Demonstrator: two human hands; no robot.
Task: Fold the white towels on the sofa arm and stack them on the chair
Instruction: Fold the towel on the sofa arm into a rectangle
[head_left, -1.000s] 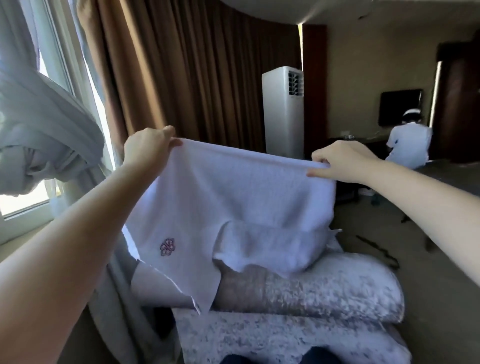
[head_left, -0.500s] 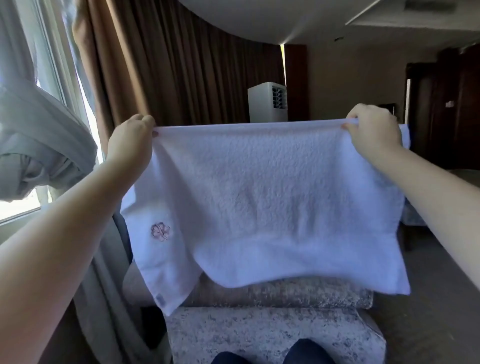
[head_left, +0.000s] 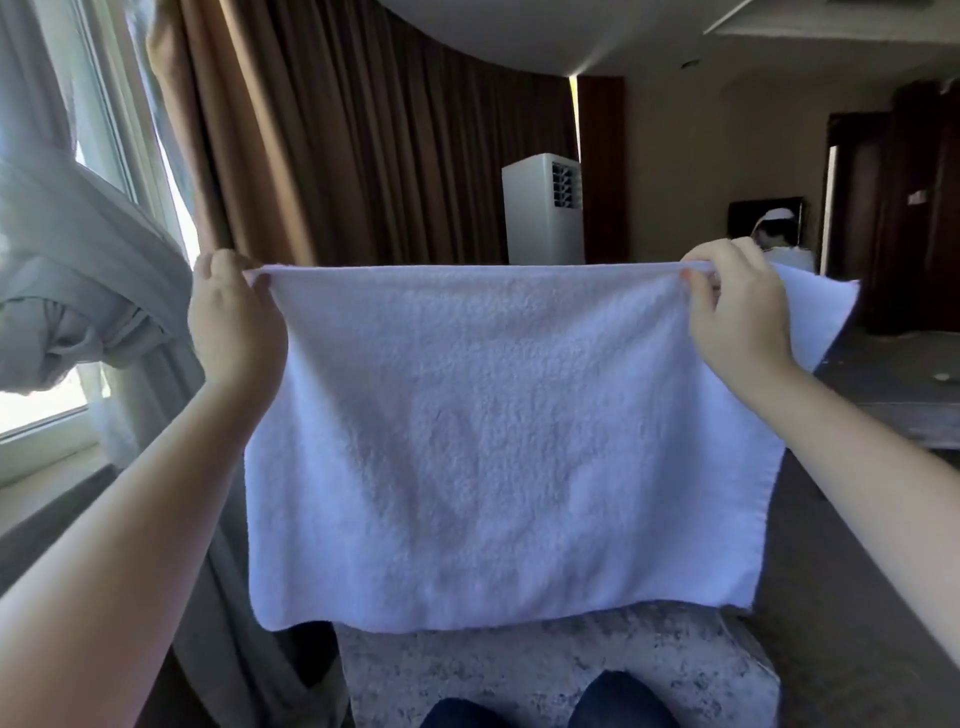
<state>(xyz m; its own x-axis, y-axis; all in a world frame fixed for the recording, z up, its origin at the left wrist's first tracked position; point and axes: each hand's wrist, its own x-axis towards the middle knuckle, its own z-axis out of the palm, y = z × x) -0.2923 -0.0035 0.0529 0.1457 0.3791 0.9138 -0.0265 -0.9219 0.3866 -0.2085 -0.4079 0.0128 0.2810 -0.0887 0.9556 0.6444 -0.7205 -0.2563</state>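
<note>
While left hand and right hand each pinch top corner, white towel hangs spread in air, screening view ahead — above grey mottled sofa arm; white air conditioner behind.

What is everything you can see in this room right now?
towel: one, white, held up spread out, mid-picture
sofa arm: one, mottled grey, below the towel's lower edge
brown curtain: one, brown, along the back
grey curtain: one, grey, tied back at the left
window: one, bright, far left
air conditioner: one, white, standing at the back
other person: one, in white, far back right, mostly hidden
knees: two, dark blue, bottom edge
left hand: one, grips the towel's top left corner
right hand: one, pinches the top edge near its right end
</note>
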